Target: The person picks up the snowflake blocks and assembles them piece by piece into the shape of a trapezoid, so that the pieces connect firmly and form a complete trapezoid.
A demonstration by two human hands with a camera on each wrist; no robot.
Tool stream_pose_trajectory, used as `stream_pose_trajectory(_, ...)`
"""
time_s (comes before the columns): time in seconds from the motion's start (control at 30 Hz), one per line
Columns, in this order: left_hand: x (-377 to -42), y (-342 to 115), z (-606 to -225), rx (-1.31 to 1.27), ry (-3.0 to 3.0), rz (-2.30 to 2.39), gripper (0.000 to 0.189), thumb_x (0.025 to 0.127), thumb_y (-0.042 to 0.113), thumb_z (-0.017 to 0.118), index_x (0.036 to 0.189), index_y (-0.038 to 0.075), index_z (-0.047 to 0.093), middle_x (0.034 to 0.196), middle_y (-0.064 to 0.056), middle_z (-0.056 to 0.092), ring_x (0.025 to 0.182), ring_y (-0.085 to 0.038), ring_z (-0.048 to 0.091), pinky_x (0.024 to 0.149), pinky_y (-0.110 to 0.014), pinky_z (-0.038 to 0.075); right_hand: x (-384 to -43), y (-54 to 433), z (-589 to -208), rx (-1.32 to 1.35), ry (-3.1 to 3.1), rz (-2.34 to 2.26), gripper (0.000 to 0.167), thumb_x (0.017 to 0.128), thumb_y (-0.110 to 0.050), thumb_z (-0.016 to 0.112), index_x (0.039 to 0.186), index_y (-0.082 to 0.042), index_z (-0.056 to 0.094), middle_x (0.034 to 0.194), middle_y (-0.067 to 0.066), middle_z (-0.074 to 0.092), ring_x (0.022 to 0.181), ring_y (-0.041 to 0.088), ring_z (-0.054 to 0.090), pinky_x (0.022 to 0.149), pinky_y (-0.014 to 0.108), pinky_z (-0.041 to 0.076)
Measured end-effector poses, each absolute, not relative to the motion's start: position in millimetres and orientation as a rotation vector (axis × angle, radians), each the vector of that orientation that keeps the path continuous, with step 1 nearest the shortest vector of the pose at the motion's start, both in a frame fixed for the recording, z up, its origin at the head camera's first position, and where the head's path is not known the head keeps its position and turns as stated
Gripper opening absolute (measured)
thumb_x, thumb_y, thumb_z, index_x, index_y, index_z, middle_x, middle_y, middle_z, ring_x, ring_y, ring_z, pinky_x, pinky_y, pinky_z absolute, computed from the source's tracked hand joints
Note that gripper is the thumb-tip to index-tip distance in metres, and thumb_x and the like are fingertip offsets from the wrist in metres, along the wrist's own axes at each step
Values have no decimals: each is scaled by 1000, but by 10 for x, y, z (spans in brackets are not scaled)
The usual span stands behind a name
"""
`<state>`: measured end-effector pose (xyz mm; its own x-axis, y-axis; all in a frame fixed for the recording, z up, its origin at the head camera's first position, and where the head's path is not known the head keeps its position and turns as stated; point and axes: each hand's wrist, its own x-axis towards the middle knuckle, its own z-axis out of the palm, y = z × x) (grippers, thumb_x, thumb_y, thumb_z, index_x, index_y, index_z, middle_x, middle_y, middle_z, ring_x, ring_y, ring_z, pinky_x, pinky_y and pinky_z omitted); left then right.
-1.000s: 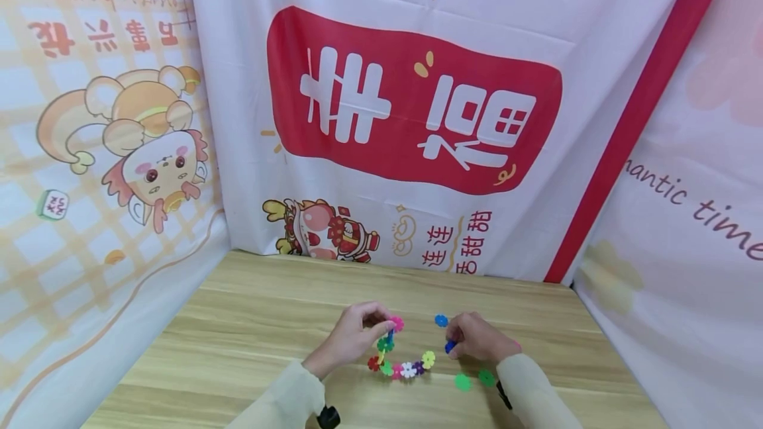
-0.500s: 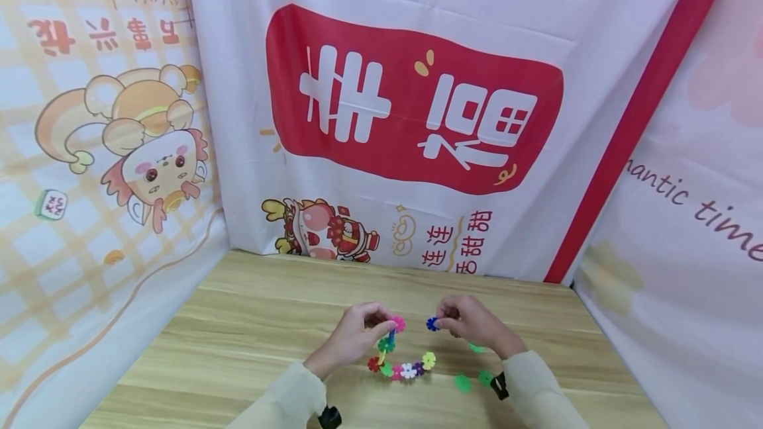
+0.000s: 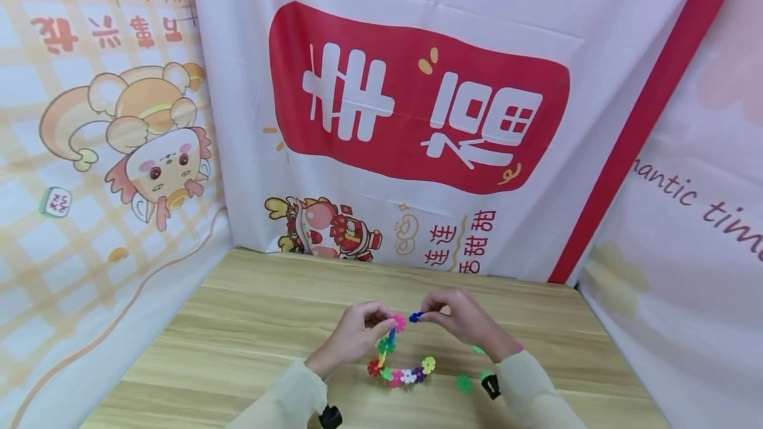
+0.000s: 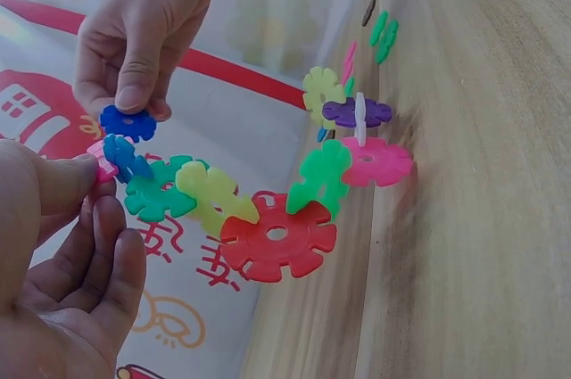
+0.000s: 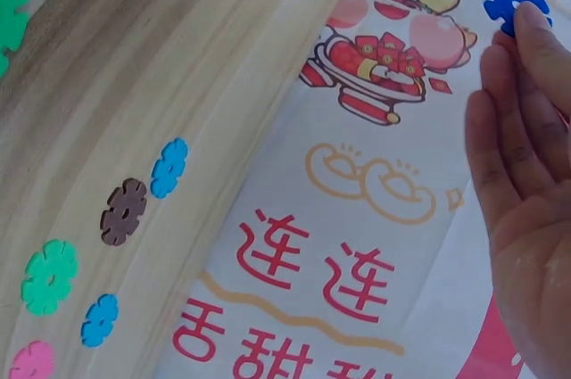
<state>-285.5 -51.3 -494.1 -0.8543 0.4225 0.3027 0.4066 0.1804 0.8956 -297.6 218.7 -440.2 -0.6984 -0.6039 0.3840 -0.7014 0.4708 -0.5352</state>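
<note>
The left hand (image 3: 356, 331) pinched the pink disc (image 3: 399, 323) of the chain (image 4: 303, 254), the right hand (image 3: 461, 318) the navy disc (image 3: 415, 317); crossing them squarely before pressing seemed best.

Two hands (image 3: 356, 335), one chain (image 3: 408, 377) (ten linked discs (image 4: 290, 259))

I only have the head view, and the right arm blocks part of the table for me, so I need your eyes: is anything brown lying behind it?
Observer: Yes, the right wrist view shows one brown flower on the table.
Operator: Any light blue ones there?
Observer: Two light blue flowers.
Operator: Does the right hand cover the hole in the dark blue flower?
Observer: No, the left wrist view shows it uncovered.
</note>
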Motion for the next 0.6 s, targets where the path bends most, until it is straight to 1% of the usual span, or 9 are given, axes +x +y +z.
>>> stream_pose_trajectory(0.13, -2863, -516, -4948, 840, 2396, 1818, 9, 102, 29, 71, 107, 23, 76, 99, 3, 76, 84, -15, 71, 74, -25, 61, -2980, 2138, -4425, 1207, -2470, 981, 6, 92, -11, 80, 95, -13, 75, 91, -4, 77, 84, 4, 71, 77, 22, 63)
stream_pose_trajectory(0.2, -2866, -515, -4956, 839, 2395, 1818, 10, 102, 30, 71, 107, 23, 76, 99, 4, 76, 84, -13, 70, 74, -25, 61, -2976, 2118, -4423, 1241, -2429, 944, 10, 91, -7, 81, 95, -14, 76, 92, -3, 78, 86, 4, 72, 78, 22, 63)
stream_pose_trajectory(0.37, -2877, -517, -4967, 832, 2395, 1814, 9, 102, 30, 72, 107, 24, 76, 98, 4, 76, 86, -21, 71, 72, -24, 60, -2964, 2081, -4377, 1329, -2326, 831, 16, 86, -1, 83, 96, -11, 76, 93, 1, 79, 87, 8, 74, 81, 19, 62)
stream_pose_trajectory(0.43, -2878, -517, -4964, 828, 2392, 1818, 10, 101, 29, 72, 106, 22, 76, 98, 2, 76, 86, -26, 71, 71, -23, 59, -2963, 2062, -4356, 1380, -2252, 746, 20, 82, 1, 86, 94, -10, 76, 92, 1, 78, 86, 9, 74, 81, 17, 61)
stream_pose_trajectory(0.5, -2873, -515, -4957, 822, 2386, 1831, 10, 101, 27, 73, 106, 19, 76, 98, -1, 77, 85, -27, 71, 70, -21, 58, -2960, 2040, -4342, 1420, -2169, 645, 24, 78, 3, 89, 93, -10, 75, 91, 0, 78, 84, 9, 74, 81, 14, 60)
stream_pose_trajectory(0.6, -2864, -513, -4952, 816, 2371, 1854, 11, 101, 24, 73, 105, 15, 76, 98, -5, 77, 84, -31, 70, 68, -20, 56, -2945, 2011, -4354, 1455, -2054, 516, 25, 75, 2, 90, 92, -10, 75, 91, -1, 78, 84, 10, 74, 82, 13, 59)
